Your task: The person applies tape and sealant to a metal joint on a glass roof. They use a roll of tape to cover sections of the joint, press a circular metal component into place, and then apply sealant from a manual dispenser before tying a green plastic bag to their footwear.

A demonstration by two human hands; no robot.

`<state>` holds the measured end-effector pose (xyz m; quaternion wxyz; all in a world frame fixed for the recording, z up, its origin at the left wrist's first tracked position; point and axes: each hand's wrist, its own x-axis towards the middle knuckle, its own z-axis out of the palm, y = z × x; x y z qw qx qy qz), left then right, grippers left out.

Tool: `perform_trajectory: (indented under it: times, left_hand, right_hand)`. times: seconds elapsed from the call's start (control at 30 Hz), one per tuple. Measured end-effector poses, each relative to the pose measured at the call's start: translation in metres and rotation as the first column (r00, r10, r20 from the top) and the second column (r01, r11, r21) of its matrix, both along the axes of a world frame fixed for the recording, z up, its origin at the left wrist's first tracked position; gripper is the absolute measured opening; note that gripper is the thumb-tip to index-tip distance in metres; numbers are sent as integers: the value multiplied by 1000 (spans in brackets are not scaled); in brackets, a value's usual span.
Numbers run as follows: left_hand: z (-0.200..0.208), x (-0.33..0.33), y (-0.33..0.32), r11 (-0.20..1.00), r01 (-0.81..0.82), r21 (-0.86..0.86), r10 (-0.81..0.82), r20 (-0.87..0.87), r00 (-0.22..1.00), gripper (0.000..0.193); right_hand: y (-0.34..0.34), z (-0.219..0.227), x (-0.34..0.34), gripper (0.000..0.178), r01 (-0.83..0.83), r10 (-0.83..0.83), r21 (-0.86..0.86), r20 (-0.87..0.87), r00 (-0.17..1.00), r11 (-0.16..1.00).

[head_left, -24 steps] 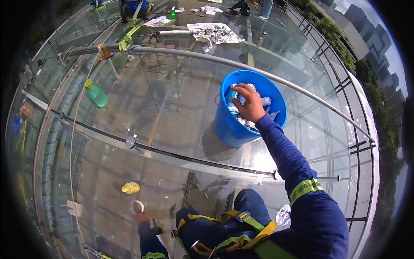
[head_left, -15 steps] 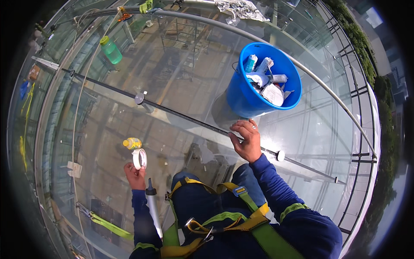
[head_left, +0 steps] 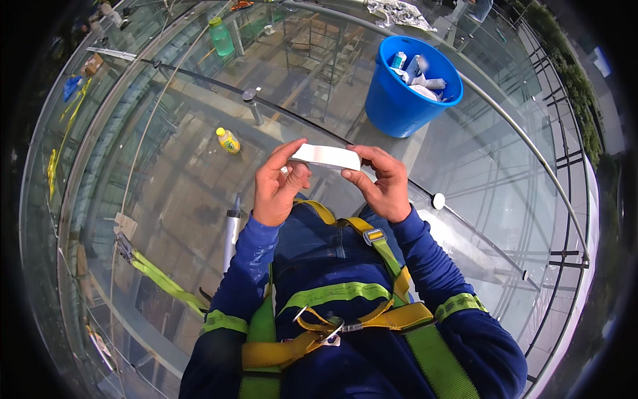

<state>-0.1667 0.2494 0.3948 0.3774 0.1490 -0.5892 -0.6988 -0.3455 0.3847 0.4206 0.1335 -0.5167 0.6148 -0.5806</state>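
Note:
Between my two hands, above my lap, is a roll of white tape [head_left: 325, 156], seen edge-on. My left hand [head_left: 280, 183] pinches its left end, the index finger stretched along the top. On its right end my right hand [head_left: 384, 181] grips with thumb and index finger. Whether a strip has come loose from the roll cannot be made out. Beside my left forearm lies a caulking gun [head_left: 232, 234] with a silvery tube. A yellow bottle [head_left: 228, 140] lies on the glass ahead of my left hand.
A blue bucket [head_left: 412, 93] with used cartridges and crumpled wrappers stands ahead on the right. A dark seam with round metal fittings [head_left: 250, 95] crosses the glass panels. A green bottle [head_left: 220, 37] stands far left. Green webbing [head_left: 166, 282], a rope and a curved rail [head_left: 505, 120] lie around me.
The tape roll has come from the left to the middle in my left hand. My right hand has left the glass seam and taken hold of the roll. The view has shifted.

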Motion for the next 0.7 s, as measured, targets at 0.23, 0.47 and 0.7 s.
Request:
perform_trajectory:
  times: [0.23, 0.47, 0.7]
  left_hand:
    - [0, -25, 47, 933, -132, 335, 148, -22, 989, 29]
    - [-81, -74, -77, 887, -434, 157, 420, 116, 900, 20]
    - [-236, -66, -356, 539, -752, -380, 806, 490, 330, 24]
  right_hand:
    - [41, 0, 13, 40, 25, -47, -71, -328, 943, 997]
    - [16, -31, -40, 72, -261, 288, 463, 13, 958, 847]
    - [216, -218, -252, 60, 256, 62, 918, -287, 956, 305]
